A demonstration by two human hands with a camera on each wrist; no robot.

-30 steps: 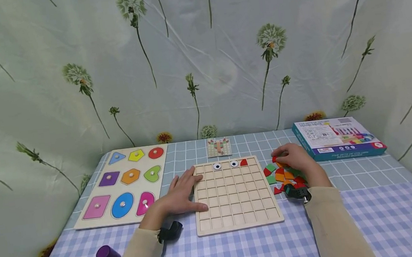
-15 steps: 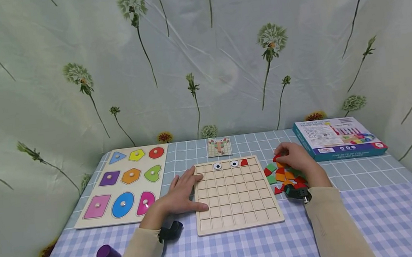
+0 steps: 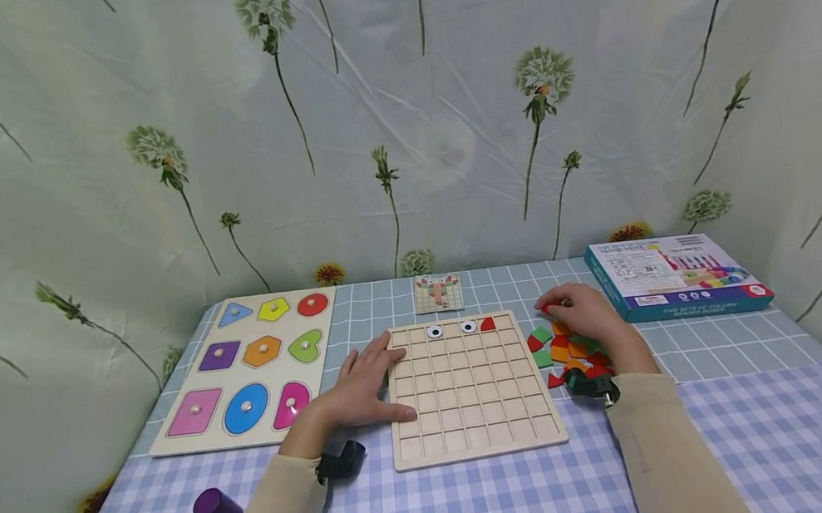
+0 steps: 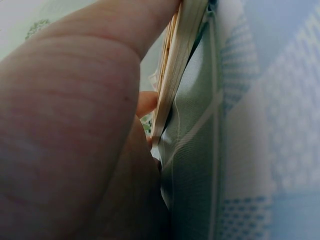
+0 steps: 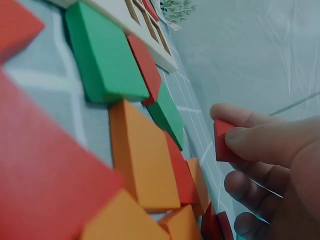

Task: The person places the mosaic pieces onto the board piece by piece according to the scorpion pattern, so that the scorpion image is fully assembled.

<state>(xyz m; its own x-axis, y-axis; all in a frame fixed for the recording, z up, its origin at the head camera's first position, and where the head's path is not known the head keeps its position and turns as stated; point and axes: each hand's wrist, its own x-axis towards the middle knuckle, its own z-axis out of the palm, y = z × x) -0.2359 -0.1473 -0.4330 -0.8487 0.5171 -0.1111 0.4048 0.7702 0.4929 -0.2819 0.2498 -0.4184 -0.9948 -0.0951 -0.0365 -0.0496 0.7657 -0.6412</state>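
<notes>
My right hand [image 3: 584, 310] pinches a small red block [image 5: 225, 142] between thumb and fingertip, just above the far end of a loose pile. That pile, right of the wooden grid board [image 3: 475, 400], mixes red, orange and green blocks [image 5: 107, 55]. Across the board's left edge lies my left hand [image 3: 366, 385], its fingers spread and touching the frame. Two eye pieces [image 3: 435, 332] and one red quarter-round piece [image 3: 487, 324] sit in the board's top row. The left wrist view is mostly filled by the palm and thumb beside the board's edge.
A pattern card [image 3: 438, 294] lies behind the board. To the left is a knobbed shape puzzle [image 3: 243, 374], with a purple cylinder [image 3: 217, 511] in front of it. A boxed toy set [image 3: 676, 277] lies at the back right. Checked cloth [image 3: 504, 502] covers the near table.
My right hand shifted slightly right over the pile, then back left, and now holds the red block off the pile. The left hand and board have stayed put.
</notes>
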